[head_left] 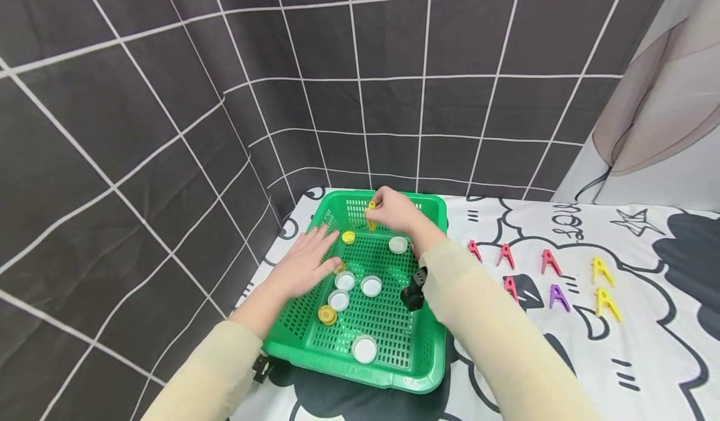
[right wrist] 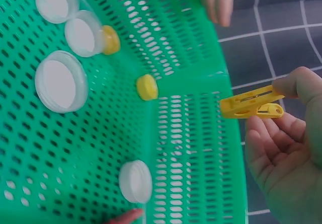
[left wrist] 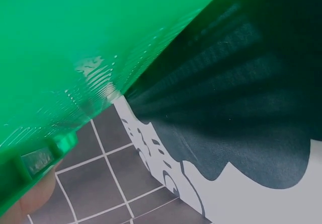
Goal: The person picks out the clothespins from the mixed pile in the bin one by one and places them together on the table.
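Between thumb and fingers, my right hand pinches a yellow clothespin by its handle end. The clothespin's other end points at the far wall of a green plastic basket and overlaps the rim in the right wrist view. My left hand lies over the basket's left rim with its fingers straight and holds nothing. Inside the basket are several white caps and a few yellow caps. A red clothespin shows partly by the basket's right wall, mostly hidden behind my right arm in the head view.
To the right, several red clothespins, a purple clothespin and two yellow clothespins lie on the patterned cloth. A dark tiled-pattern wall stands behind and left of the basket. A pale curtain hangs at the right.
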The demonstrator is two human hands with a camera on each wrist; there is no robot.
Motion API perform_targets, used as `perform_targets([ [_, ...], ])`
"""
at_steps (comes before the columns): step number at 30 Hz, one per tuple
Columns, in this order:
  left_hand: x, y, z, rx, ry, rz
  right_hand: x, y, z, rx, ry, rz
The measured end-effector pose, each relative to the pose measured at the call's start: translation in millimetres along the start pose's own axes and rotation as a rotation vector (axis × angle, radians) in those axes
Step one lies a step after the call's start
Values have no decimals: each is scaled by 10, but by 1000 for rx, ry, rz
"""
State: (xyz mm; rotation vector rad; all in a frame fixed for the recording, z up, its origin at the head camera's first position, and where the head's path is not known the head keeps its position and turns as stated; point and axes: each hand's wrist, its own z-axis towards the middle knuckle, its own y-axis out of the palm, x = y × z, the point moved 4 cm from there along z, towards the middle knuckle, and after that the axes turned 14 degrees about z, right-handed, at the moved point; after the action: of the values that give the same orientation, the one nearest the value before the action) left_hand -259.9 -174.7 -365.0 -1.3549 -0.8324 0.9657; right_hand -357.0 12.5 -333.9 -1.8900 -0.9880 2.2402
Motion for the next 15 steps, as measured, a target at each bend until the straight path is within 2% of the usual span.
perform_targets([
  [7,-1,-7,2,-4,-4,1,39,-281,-160,20,-1,59],
  [15,2,1,-2,7,1,-5,89,-435,-297,40,1,186],
])
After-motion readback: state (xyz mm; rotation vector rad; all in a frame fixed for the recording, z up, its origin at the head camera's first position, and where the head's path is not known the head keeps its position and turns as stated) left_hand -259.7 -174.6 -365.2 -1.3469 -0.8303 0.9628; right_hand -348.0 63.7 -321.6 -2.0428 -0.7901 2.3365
